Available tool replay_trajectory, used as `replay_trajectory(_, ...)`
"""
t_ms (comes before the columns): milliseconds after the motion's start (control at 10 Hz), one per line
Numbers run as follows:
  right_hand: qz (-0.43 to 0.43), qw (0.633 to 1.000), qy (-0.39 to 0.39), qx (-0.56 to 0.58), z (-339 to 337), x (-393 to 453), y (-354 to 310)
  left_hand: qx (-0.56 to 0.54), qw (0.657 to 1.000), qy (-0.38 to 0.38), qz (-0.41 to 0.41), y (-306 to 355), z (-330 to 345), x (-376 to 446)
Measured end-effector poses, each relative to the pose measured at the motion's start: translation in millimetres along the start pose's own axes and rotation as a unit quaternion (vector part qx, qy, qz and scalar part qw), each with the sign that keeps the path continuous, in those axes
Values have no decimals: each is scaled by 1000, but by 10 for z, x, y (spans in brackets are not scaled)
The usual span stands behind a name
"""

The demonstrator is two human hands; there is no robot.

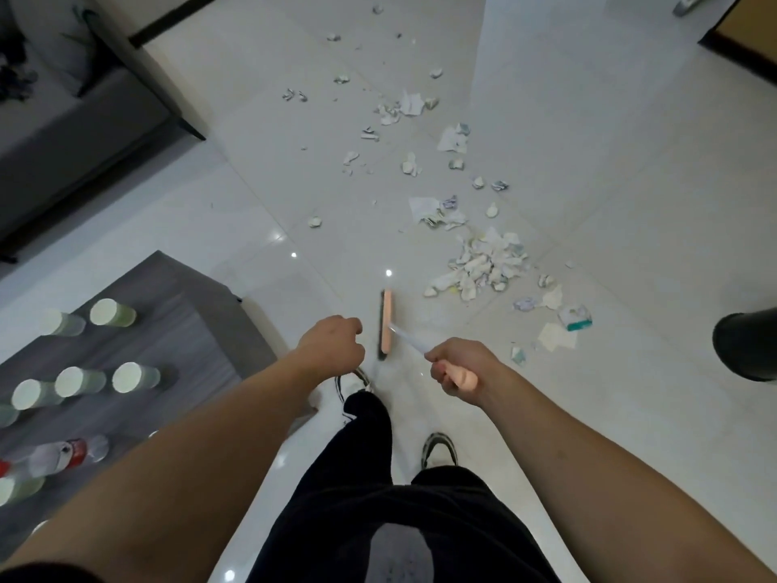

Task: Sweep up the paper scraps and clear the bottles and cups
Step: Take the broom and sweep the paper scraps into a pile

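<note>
While the right hand (456, 372) has a closed fist around the peach grip at the top of the broom handle (405, 338), the left hand (334, 340) is loosely curled just beside it with nothing in it, so this is a one-handed sweep for now.

The broom head (387, 324) sits on the floor (252, 195) right in front of the shoes. Its long axis runs straight away from the person, toward and away, not across, so the bristle edge faces sideways. The handle slants back and to the right into the fist.

The main pile of paper scraps (483, 265) is off to the right and a bit ahead of the head, not touching it, and loose bits trail way up the floor beyond.

What I'd worry about: one hand on a long handle means a wobbly stroke, and a fast flick could scatter that light pile instead of gathering it. Some flat sheets near the tissue packet (576, 319) could slide under the bristles. Also the low surface (176, 296) on the left is loaded with upright cups (112, 312) and a lying bottle (54, 456); a wide backswing or the left elbow could knock them over.

The dark bin (746, 342) sits at the right edge.
</note>
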State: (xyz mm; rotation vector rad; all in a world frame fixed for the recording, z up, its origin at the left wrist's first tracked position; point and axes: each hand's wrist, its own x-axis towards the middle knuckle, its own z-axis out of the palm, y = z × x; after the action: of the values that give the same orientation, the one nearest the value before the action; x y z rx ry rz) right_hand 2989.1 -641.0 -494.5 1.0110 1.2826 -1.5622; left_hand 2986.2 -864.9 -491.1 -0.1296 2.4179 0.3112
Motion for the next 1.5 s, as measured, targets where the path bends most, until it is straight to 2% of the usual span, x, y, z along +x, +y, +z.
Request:
replay_trajectory(100,-26,996,69,-58,151,114,-149,-13,1000,7,7,-93,-131,207)
replay_trajectory(300,-110,963,138,-202,669,226,-558,-44,999,13,27,-394,-532,638)
replay_trajectory(500,-106,966,108,-210,1577,338,-1204,-76,997,15,9,-1108,-1027,925)
replay_trajectory(700,-74,967,28,-244,2553,508,-1389,-126,989,54,-47,-1997,-1524,1014)
replay_trajectory(900,-49,933,-49,-352,3574,744,-1712,-191,968,115,-116,-2730,-1830,1008)
replay_trajectory(1100,0,911,-102,-399,4481,1204,-2093,-240,942,145,-185,-3393,-1986,1132)
replay_trajectory(1200,24,916,-101,-387,4728,1531,-2392,-254,929,132,-234,-3665,-2091,1338)
replay_trajectory(1300,15,926,-49,-373,4794,1733,-2746,-256,927,91,-260,-3780,-2262,1613)
replay_trajectory(1400,25,951,11,-308,4865,1916,-3061,-262,926,71,-261,-3789,-2564,1966)
replay_trajectory(1500,-19,935,33,-354,4934,2025,-3347,-267,928,77,-248,-3728,-2880,2293)
